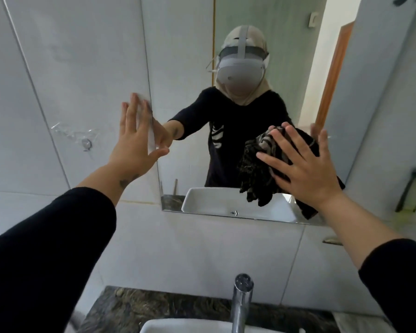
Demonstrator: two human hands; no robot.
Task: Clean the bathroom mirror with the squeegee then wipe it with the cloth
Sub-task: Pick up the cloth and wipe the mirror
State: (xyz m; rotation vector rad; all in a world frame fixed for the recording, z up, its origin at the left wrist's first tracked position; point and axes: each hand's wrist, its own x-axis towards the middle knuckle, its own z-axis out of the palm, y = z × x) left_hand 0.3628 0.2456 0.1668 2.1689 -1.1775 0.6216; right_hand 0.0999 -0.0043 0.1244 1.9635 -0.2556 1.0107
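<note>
Cloth [257, 169] is the thing in play now: a dark, patterned rag, and we judge it soft, light and limp, since it bunches in folds and droops below the palm that pins it. It needs no pinch; we hold it by pressing flat, and the best place to bear on it is its thick middle, so the loose ends trail rather than slip out. The mirror [192, 56] behind it is hard, smooth and breakable, so we judge that firm, even pressure suits it better than a shove.

Our right hand [303, 164] is spread wide, fingers splayed, palm pushing the cloth against the lower right part of the glass. It grips nothing by closing; the cloth is trapped between palm and mirror, with folds spilling out to the left of the hand and below it.

Our left hand [136, 138] is also fully open and holds nothing. Its fingertips rest on the tiled wall [58, 68] at the mirror's left edge, the thumb reaching over the glass, apparently to steady us.

Below both hands, the faucet [241, 301] rises from the basin [185, 326] on the dark stone desk [130, 306]. We see no squeegee, so we judge the wiping step is under way.
</note>
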